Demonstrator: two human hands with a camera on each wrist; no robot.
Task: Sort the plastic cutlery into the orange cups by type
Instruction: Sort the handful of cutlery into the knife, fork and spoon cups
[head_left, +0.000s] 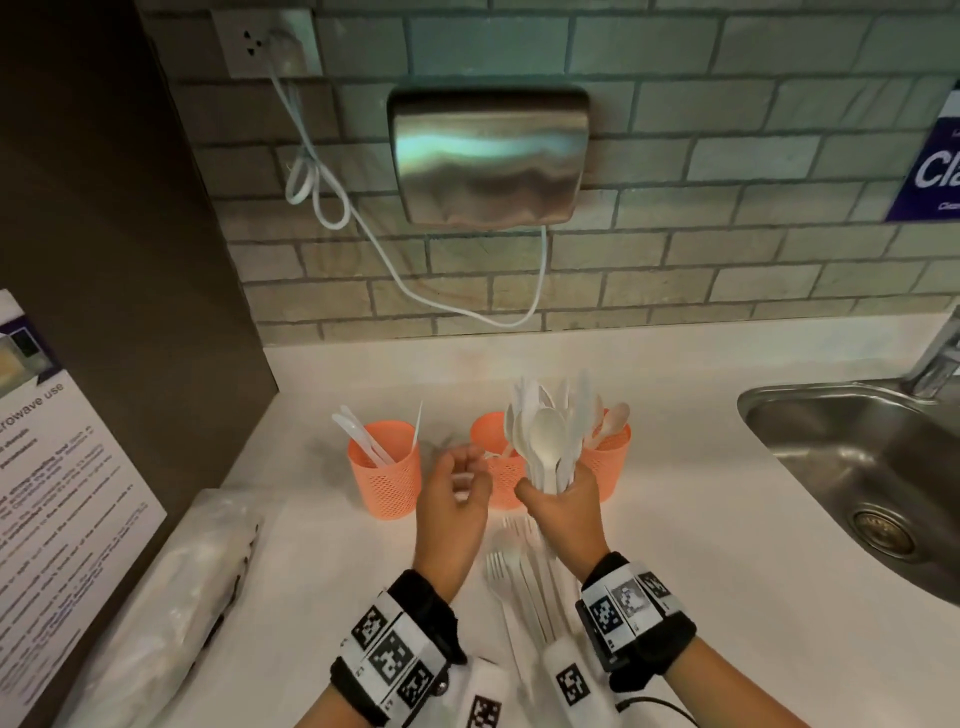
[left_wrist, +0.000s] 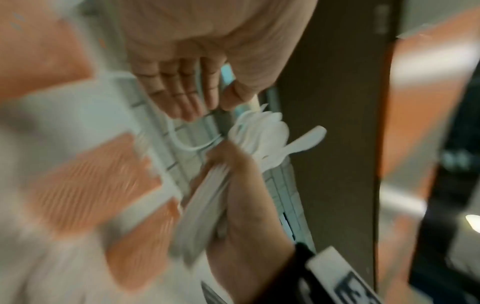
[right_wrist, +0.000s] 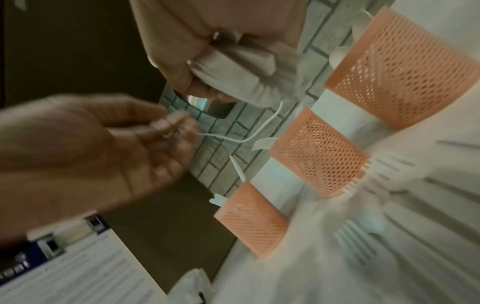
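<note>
Three orange mesh cups stand in a row on the white counter: the left cup (head_left: 384, 470) holds knives, the middle cup (head_left: 500, 467) shows fork tines, the right cup (head_left: 609, 460) holds spoons. My right hand (head_left: 563, 501) grips an upright bundle of white cutlery (head_left: 550, 431), mostly spoons, in front of the middle and right cups. My left hand (head_left: 457, 486) hovers between the left and middle cups with its fingers relaxed and nothing clearly in them; the left wrist view shows the fingers (left_wrist: 182, 92) straight. Several forks (head_left: 519, 577) lie on the counter below my hands.
A steel sink (head_left: 857, 467) and tap (head_left: 935, 364) lie to the right. At the left, a clear plastic bag (head_left: 176, 597) lies beside a dark cabinet with a printed notice (head_left: 62, 499). A steel wall unit (head_left: 488, 156) and its white cable (head_left: 363, 234) hang on the tiles.
</note>
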